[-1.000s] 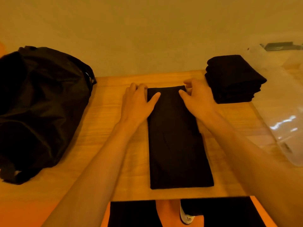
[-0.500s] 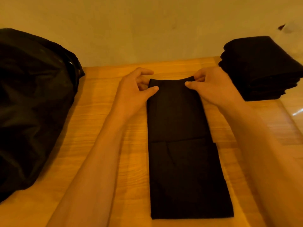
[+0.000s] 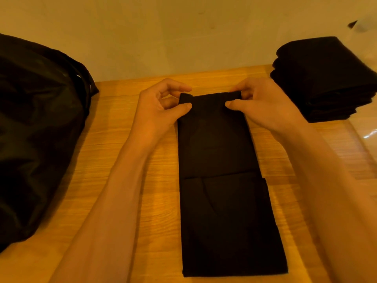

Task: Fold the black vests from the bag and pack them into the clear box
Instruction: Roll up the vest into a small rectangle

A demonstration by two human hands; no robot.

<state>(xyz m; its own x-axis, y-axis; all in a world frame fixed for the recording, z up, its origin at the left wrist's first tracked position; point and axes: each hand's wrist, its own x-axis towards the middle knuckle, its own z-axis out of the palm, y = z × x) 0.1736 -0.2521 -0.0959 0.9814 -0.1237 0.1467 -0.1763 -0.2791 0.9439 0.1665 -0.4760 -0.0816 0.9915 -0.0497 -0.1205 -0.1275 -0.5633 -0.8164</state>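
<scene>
Head view, the only one.

Counts: two hands, one vest (image 3: 222,180) laid out, one stack of folded black vests (image 3: 326,78), one black bag (image 3: 36,129), one wooden desk (image 3: 122,160). The layers in the stack are too dark to count.

Containers: the bag sits on the left of the desk, slumped against the wall (image 3: 183,37). Its opening isn't visible, so I can't tell the contents. A sliver of clear plastic (image 3: 367,135) shows at the right edge, just past the stack. I can't tell whether that is the box or what it holds. The stack sits on the desk at far right, not inside anything I can make out.

Vest: flat on the middle of the desk, between the forearms, folded into a long narrow strip. Its long axis runs straight away from the person, with the near short end by the desk's near edge and the far short end at the hands. A cross edge of an upper layer shows about halfway along. It is well apart from the bag and near the stack, not touching it.

Hands: the left hand (image 3: 161,107) pinches the far-left corner, thumb on top and fingers curled behind the edge. The right hand (image 3: 263,105) pinches the far-right corner the same way, and the edge there is slightly rolled up. The hands are apart, with the strip's width between them.
</scene>
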